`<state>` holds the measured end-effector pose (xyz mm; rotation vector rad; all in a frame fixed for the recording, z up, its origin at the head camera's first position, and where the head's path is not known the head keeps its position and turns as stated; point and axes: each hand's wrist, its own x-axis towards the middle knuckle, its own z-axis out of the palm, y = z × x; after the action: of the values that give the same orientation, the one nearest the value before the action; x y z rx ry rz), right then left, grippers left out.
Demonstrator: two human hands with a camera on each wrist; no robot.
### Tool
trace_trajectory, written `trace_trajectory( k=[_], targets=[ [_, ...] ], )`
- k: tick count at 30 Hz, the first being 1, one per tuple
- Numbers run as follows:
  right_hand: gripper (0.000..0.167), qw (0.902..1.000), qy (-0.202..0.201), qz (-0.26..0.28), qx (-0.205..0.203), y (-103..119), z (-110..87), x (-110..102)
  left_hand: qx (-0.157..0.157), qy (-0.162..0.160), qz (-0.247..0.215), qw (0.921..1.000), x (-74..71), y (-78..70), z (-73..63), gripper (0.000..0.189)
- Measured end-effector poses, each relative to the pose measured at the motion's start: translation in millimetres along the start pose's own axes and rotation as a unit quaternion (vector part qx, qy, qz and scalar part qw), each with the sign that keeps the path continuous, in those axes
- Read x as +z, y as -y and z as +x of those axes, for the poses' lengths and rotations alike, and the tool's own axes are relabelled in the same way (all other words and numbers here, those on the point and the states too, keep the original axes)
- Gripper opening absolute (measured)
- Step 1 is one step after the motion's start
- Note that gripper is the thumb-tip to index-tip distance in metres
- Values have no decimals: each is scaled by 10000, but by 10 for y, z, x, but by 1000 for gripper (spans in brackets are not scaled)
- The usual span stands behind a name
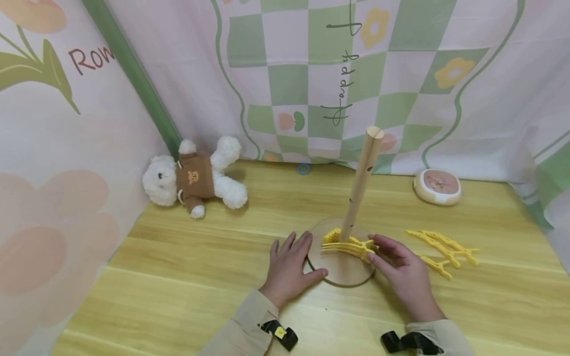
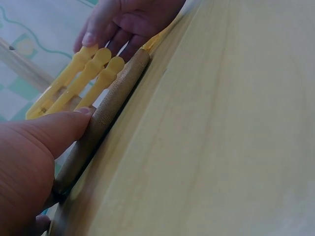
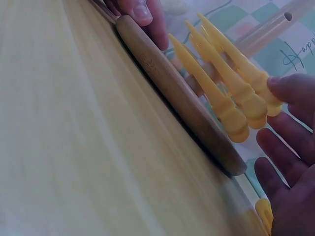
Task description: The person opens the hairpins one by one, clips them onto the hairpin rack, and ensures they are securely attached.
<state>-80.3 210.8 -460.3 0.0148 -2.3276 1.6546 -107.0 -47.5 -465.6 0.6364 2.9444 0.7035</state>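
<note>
A round wooden base (image 1: 343, 274) lies on the table with an upright wooden post (image 1: 358, 190) that has small dark holes along it. Curved yellow plastic pieces (image 1: 349, 247) are stacked in layers above the base, around the foot of the post. The thumb and forefinger of my right hand (image 1: 407, 277) pinch the topmost yellow piece (image 3: 256, 76) by its rounded end. My left hand (image 1: 289, 269) rests at the base's left side with its fingers spread, the thumb touching the rim (image 2: 110, 110).
More yellow plastic pieces (image 1: 445, 247) lie on the table right of my right hand. A white plush toy in a brown shirt (image 1: 196, 180) lies at the back left. A small blue ring (image 1: 303, 169) and a round-cornered white device (image 1: 438, 187) sit near the curtain (image 1: 289, 84).
</note>
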Motion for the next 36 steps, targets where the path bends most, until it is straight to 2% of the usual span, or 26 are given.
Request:
trace_trajectory(
  k=[7, 15, 21, 26, 30, 36],
  targets=[
    [36, 9995, -289, 110, 28, 11, -45, -65, -5, 25, -19, 10000, 9, 2, 7, 91],
    [32, 9963, -765, -379, -68, -6, -57, -156, -72, 93, -90, 9999, 23, 11, 17, 91],
    [29, 9904, -1180, -648, 299, -34, -70, -247, -64, 51, -52, 10000, 15, 11, 12, 91],
    [30, 9864, -1331, -824, 496, -54, -113, -381, -70, 67, 18, 10000, 11, 5, 10, 91],
    [30, 9803, -1435, -1173, 680, -54, -156, -498, -61, 61, 3, 10000, 12, 0, 9, 91],
    [29, 9725, -1735, -1176, 1018, -110, -192, -647, -37, 27, -20, 10000, 13, 4, 6, 91]
  ],
)
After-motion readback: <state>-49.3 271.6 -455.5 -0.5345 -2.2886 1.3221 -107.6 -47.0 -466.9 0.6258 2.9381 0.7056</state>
